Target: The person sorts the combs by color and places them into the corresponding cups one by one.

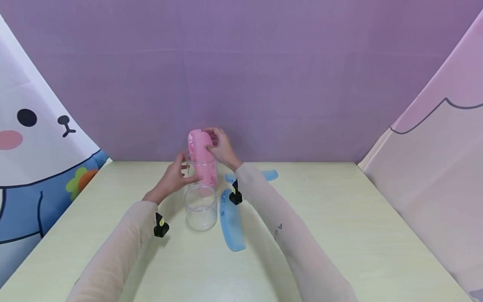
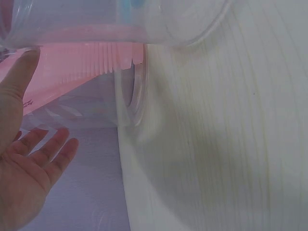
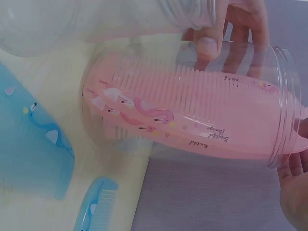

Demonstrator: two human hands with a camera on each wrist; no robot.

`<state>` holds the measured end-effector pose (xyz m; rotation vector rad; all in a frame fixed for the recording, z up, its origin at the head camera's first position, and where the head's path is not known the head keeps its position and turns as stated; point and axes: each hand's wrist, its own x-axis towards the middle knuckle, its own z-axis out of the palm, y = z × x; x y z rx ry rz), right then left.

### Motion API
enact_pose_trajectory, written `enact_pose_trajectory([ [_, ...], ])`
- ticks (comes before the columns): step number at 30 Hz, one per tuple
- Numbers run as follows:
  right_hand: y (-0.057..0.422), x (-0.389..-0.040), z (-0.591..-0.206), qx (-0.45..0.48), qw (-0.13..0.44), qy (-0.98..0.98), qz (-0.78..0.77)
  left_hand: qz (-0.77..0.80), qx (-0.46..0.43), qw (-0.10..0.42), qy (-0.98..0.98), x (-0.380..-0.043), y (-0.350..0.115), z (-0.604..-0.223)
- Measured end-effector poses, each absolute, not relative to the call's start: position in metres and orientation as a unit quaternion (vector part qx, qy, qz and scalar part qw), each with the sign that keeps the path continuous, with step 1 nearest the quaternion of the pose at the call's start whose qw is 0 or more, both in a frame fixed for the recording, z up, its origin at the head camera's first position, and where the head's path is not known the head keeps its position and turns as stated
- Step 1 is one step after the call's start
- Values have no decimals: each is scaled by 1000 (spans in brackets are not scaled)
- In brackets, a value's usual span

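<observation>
Two pink combs [image 3: 192,106] with flamingo prints stand upright inside a clear jar [image 3: 281,96] at the back of the table, their ends poking out past its rim. My left hand [image 1: 175,176] holds this jar from the left side, thumb in front and fingers behind. At the top of the combs, my right hand [image 1: 223,149] pinches a pink comb between thumb and fingers; the right wrist view shows only part of this hand. A second clear jar [image 1: 201,216] stands upright just in front of the first, and neither hand grips it.
A blue comb [image 1: 231,220] lies on the pale wooden table [image 1: 320,218] right of the front jar. Farther back, another blue comb [image 1: 269,175] is partly covered by the right sleeve. A purple cloth [image 1: 283,84] hangs behind the table's far edge.
</observation>
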<state>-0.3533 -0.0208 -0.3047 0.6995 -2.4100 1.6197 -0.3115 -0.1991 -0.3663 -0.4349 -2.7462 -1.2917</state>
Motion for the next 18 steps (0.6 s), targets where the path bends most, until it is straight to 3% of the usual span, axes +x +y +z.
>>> enact_pose_trajectory([
  [18,-11,-357,-305,238,44,-809,536,-417,-137,35,-898,-311,-198,-365],
])
